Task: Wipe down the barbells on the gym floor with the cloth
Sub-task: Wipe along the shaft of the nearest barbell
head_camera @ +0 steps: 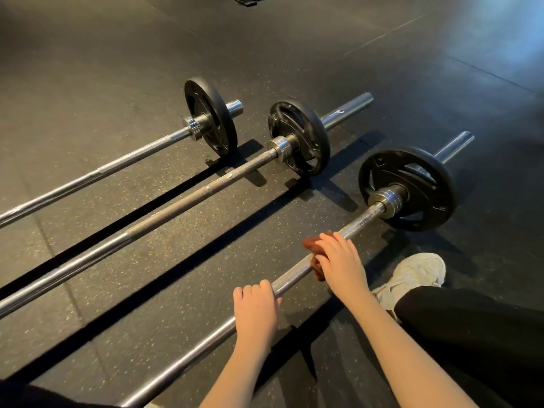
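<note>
- Head view: three barbells lie side by side on the dark rubber floor, slanting from lower left to upper right: far bar, middle bar, near bar
- Three black plates show, one at the right end of each bar: far plate, middle plate, near plate; each stands upright
- One cloth, reddish brown, sits bunched on the near bar, between the left hand and the near plate, apart from the plate
- Two bare hands, both on the near bar
- The right hand lies over the cloth, fingers curled down across it, gripping it against the shaft; cloth pokes out past the fingertips and under the palm
- The left hand grips the bare shaft, fingers curled over the top, near the cloth on its lower-left side; a short knurled stretch shows between them
- One pale shoe rests on the floor just right of the right wrist, beside a black trouser leg
</note>
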